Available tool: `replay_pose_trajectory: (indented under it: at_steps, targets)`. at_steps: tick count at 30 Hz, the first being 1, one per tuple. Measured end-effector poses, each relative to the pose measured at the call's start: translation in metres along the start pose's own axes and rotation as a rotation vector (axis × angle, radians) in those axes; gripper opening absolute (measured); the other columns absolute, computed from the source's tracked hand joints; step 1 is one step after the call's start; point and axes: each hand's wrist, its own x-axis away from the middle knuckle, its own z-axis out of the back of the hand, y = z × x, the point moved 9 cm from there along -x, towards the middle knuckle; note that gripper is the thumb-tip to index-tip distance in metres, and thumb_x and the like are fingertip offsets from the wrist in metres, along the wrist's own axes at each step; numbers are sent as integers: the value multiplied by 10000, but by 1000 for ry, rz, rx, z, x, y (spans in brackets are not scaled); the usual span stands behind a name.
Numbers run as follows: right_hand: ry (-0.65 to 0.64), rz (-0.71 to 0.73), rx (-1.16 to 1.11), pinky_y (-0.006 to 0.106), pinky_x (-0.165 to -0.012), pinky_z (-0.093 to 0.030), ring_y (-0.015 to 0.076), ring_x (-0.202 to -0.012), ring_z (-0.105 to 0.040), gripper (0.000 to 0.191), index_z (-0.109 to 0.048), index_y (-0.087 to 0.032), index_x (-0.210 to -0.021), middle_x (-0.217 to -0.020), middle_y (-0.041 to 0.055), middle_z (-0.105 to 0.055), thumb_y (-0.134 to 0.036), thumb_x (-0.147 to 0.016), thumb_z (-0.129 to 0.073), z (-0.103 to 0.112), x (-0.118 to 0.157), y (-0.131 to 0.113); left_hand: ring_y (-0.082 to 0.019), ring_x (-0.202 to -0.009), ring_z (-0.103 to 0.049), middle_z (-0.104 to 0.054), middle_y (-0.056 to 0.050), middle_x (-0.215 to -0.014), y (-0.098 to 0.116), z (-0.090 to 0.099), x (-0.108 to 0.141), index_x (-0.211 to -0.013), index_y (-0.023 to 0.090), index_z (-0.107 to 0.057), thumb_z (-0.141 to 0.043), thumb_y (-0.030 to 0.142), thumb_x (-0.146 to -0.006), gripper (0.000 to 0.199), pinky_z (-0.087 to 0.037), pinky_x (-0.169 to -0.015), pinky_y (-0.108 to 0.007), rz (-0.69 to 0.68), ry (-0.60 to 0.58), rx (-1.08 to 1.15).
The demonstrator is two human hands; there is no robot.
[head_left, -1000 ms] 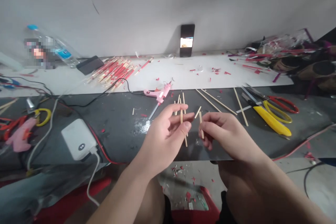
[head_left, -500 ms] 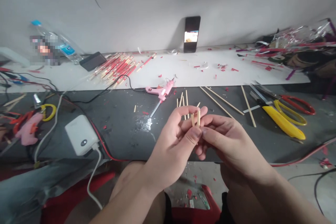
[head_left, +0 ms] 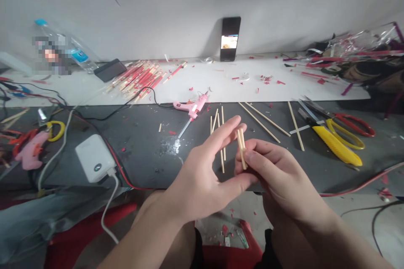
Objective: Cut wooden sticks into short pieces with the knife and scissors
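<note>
Between the thumb and fingers of my right hand point(head_left: 268, 162) are short wooden sticks point(head_left: 241, 147), held side by side and nearly upright. My left hand point(head_left: 211, 166) is spread around them, thumb and fingers apart, with its fingertips close to the top of the sticks. Whether those fingertips touch them I cannot tell. Behind my left hand, several longer wooden sticks point(head_left: 222, 113) lie on the dark table point(head_left: 142, 151). A pink glue gun point(head_left: 192, 107) rests beyond, its clear glue stick pointing toward me.
A yellow utility knife point(head_left: 336, 143) and scissors point(head_left: 356, 126) lie on the right. A white power bank point(head_left: 96, 159) with a cable sits on the left. At the back are a leaning phone point(head_left: 230, 40), a pile of red-wrapped chopsticks point(head_left: 142, 77) and a plastic bottle point(head_left: 78, 54).
My left hand has opened and let go of the sticks, its thumb moving down and away. The sticks now show more of their length in my right hand.
</note>
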Motion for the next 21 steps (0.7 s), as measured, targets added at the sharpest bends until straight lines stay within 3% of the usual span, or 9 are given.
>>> replay_pose_trajectory:
  at_steps: [4, 10, 13, 15, 17, 19, 21]
  targets:
    - [21, -31, 12, 208, -622, -505, 93, -642, -586, 222, -681, -206, -834, -733, -17, -655, -381, -971, -690, 5, 0, 4, -303, -1339, -607, -631, -58, -1462, 6, 9, -1, -1444, 269, -590, -815, 225, -826, 659, -490, -1181, -475, -72, 59, -264]
    - [73, -54, 109, 226, -634, -530, 119, -685, -631, 189, -737, -223, -800, -769, 4, -704, -335, -947, -694, 6, 4, 8, -275, -1199, -698, -687, -58, -1389, 19, 8, 0, -1404, 238, -605, -761, 247, -848, 578, -585, -1050, -440, -242, 42, -501]
    - [48, -61, 228, 251, -621, -539, 137, -668, -637, 264, -752, -208, -816, -744, 25, -711, -428, -942, -679, 11, 0, 5, -273, -1192, -698, -712, -67, -1345, 24, 13, 2, -1351, 217, -631, -809, 275, -804, 578, -586, -1042, -426, -309, 65, -552]
    - [148, -69, 382, 275, -565, -529, 154, -624, -636, 361, -755, -191, -897, -756, 47, -720, -530, -934, -640, 35, -7, -1, -275, -1177, -699, -727, -75, -1308, 25, 21, 2, -1312, 214, -652, -859, 340, -776, 588, -577, -1047, -432, -295, 98, -549]
    - [365, -94, 641, 287, -510, -496, 164, -569, -628, 400, -734, -184, -965, -753, 52, -720, -558, -929, -596, 73, -14, -10, -282, -1148, -704, -735, -77, -1280, 24, 30, 2, -1289, 225, -672, -890, 391, -750, 605, -576, -1040, -449, -247, 137, -540]
    - [499, -146, 1010, 313, -540, -487, 179, -552, -626, 394, -722, -194, -883, -692, 56, -710, -539, -941, -542, 99, -24, -19, -290, -1131, -703, -738, -74, -1260, 23, 38, 2, -1279, 241, -685, -892, 392, -745, 591, -575, -1031, -466, -213, 169, -535]
    - [543, -145, 1227, 350, -606, -470, 222, -623, -640, 395, -707, -213, -765, -657, 74, -700, -538, -924, -548, 107, -38, -25, -292, -1129, -696, -733, -74, -1257, 23, 41, 2, -1278, 252, -691, -888, 370, -745, 580, -573, -1026, -470, -204, 178, -536]
